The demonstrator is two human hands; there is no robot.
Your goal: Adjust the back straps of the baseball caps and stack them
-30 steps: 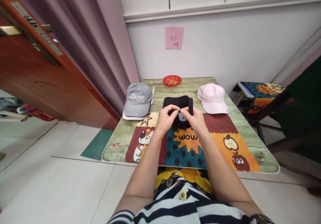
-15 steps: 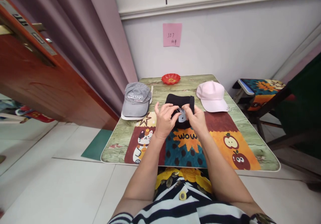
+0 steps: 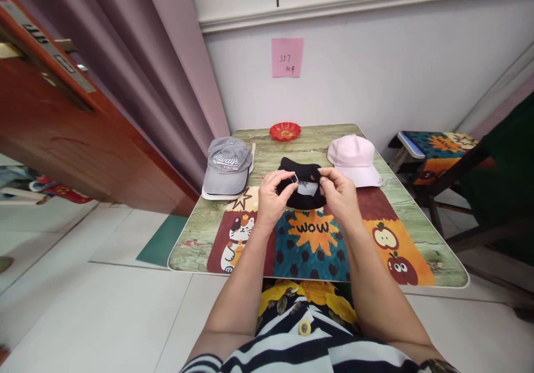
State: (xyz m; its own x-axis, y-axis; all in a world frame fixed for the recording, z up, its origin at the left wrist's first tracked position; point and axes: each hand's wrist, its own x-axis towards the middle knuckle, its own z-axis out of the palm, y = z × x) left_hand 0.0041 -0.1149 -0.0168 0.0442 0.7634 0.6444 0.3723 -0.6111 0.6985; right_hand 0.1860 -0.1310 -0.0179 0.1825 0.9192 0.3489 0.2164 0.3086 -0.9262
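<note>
My left hand pinches a small silvery metal buckle; my right hand grips the black fabric cap between them, well inside the green wood-patterned table's edges.

Bright, diffuse light, soft shadows, faint sheen on the door, wide-angle stretching at edges

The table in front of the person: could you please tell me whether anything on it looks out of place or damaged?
No spill or damage shows. Only the black cap looks different: its inside faces up between the left hand and right hand, while the grey cap and pink cap sit crown up.
</note>
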